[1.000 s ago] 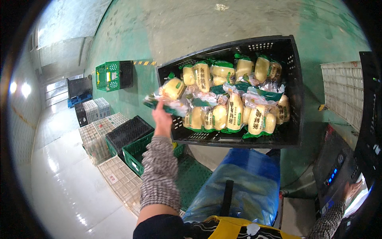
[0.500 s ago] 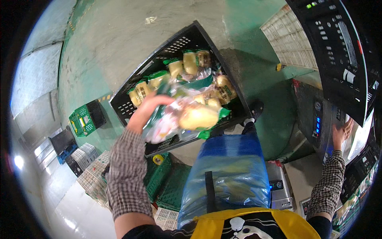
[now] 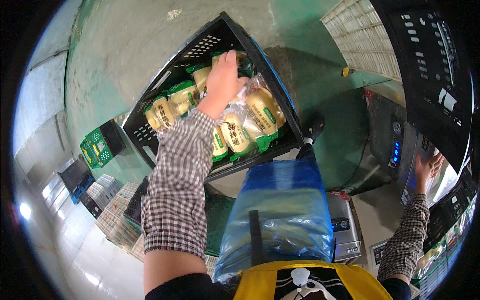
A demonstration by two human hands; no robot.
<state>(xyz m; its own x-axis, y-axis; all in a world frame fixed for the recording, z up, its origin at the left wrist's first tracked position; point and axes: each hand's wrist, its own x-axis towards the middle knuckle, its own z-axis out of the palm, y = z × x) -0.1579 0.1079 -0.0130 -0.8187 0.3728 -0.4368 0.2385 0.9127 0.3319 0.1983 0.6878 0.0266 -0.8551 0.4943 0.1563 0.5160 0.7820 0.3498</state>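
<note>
Green and white crates (image 3: 102,145) stand stacked on the floor at far left. The left hand (image 3: 225,80) reaches into the black crate (image 3: 165,85), its fingers (image 3: 231,59) curled down onto the clear packs of yellow corn (image 3: 250,120) piled inside. At right, the right hand (image 3: 427,169) rests flat, fingers spread, against the grey machine (image 3: 400,145).

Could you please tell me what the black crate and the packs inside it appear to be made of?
The black crate looks like rigid moulded plastic, matte, with perforated walls. The packs under the left hand seem to be clear glossy plastic film with green print, judging by glare and crinkles.
</note>
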